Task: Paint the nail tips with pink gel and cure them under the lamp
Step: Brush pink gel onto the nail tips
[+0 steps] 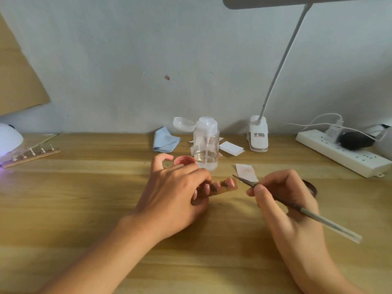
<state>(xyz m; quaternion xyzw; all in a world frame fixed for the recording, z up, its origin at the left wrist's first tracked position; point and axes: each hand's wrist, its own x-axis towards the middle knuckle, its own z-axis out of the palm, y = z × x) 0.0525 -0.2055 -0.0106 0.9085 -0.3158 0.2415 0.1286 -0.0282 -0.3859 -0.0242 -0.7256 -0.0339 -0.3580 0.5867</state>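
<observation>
While left hand (176, 187) fingers pinch the nail-tip strip (220, 188), brush (297, 206) hovers beside.

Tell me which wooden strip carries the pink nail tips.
The wooden strip held by the left hand, centre: its tips are pink. The other strip, far left beside the curing lamp, carries pale, colourless-looking ones.

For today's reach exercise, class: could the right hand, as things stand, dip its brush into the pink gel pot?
Probably, but only from above: the pink gel pot looks open, yet the left hand lies in front of it and the pump bottle stands close on its right.
</observation>
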